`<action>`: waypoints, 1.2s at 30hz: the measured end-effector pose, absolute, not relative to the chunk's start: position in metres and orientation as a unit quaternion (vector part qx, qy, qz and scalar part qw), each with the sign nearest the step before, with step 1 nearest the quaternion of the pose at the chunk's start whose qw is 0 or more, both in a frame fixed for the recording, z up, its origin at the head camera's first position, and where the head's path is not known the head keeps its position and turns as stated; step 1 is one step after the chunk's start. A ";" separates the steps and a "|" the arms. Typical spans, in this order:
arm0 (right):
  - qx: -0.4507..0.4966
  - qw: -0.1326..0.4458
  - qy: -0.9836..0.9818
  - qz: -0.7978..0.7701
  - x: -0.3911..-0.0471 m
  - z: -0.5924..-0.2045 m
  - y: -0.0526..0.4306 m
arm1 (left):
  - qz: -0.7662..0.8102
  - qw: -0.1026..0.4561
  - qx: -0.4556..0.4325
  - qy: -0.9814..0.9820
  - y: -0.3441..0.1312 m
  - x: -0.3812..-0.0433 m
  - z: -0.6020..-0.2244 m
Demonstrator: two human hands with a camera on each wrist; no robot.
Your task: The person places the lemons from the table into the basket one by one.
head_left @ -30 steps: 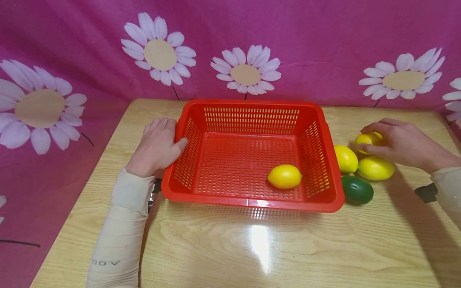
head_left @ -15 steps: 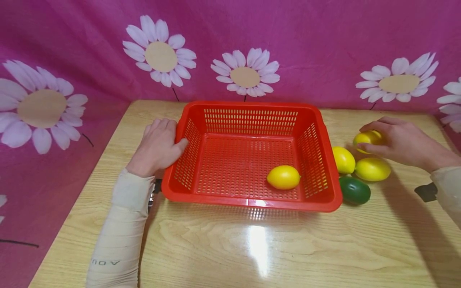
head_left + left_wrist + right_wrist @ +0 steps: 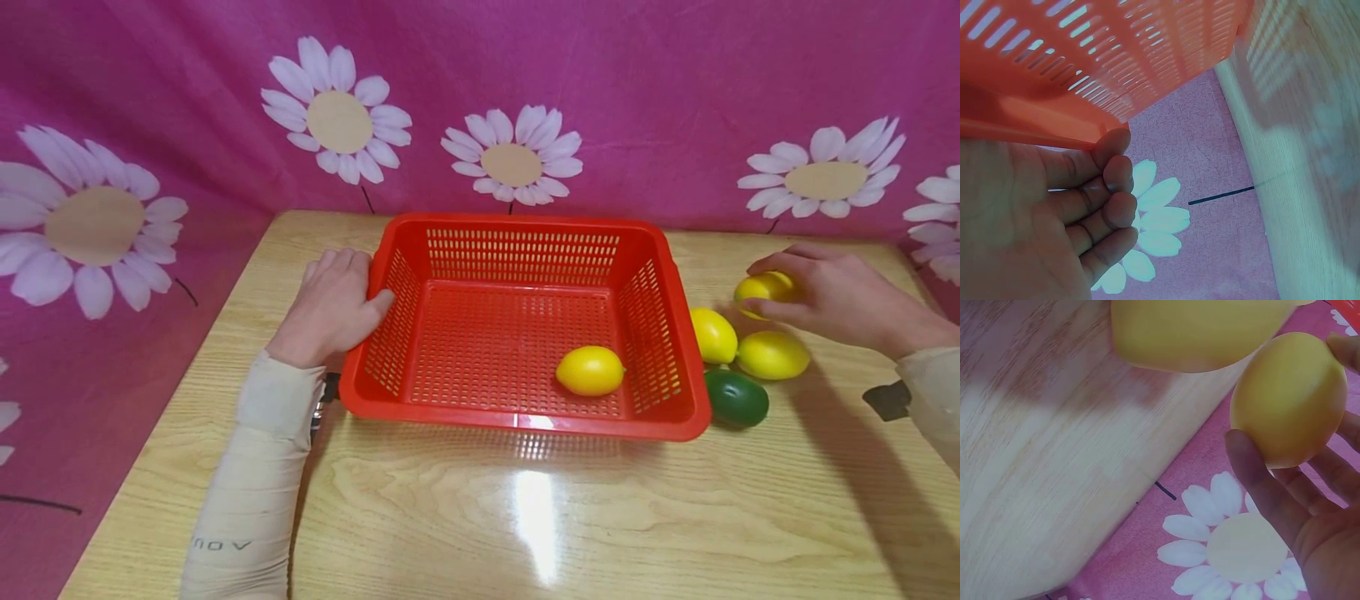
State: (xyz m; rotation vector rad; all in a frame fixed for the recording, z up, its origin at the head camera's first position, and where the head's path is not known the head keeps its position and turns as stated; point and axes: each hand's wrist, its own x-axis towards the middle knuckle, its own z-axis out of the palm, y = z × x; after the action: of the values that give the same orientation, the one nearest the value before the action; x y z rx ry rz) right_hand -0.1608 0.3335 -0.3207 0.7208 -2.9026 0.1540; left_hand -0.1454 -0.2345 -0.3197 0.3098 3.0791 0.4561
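Note:
My left hand (image 3: 326,304) holds the left rim of a red plastic basket (image 3: 517,427), its thumb over the rim and the fingers outside. In the left wrist view, the index finger touches the basket's rim (image 3: 1041,134). Inside the basket, toward the right, lies one lemon (image 3: 590,371). Right of the basket, my right hand (image 3: 847,296) pinches another lemon (image 3: 765,292) between thumb and fingers; the right wrist view shows this lemon (image 3: 1291,400) between the fingertips. Just below that hand, two more lemons (image 3: 774,356) (image 3: 712,335) lie close together beside a dark green oval fruit (image 3: 737,398).
The wooden table (image 3: 600,517) carries everything. A pink cloth (image 3: 637,75) with white daisies hangs behind and to the left. The fruit sits close against the basket's right side.
The head view has shifted slightly. Both hands keep their holds on the basket rim and the lemon, with no clear movement of the fruit.

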 end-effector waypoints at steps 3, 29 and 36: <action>0.243 0.072 -0.966 0.050 -0.161 -0.318 0.332 | 0.144 0.005 0.099 0.985 -0.235 -0.145 -0.319; 0.247 0.078 -0.964 0.067 -0.156 -0.310 0.323 | 0.141 0.017 0.097 0.985 -0.234 -0.146 -0.319; 0.240 0.076 -0.966 0.064 -0.154 -0.307 0.320 | 0.139 0.016 0.098 0.985 -0.234 -0.146 -0.318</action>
State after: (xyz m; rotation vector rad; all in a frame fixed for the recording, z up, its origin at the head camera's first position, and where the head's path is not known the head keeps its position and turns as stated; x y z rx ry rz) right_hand -0.1540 0.3204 -0.3069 0.7196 -2.8948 0.1911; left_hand -0.1456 -0.2342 -0.3185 0.3033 3.0639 0.4331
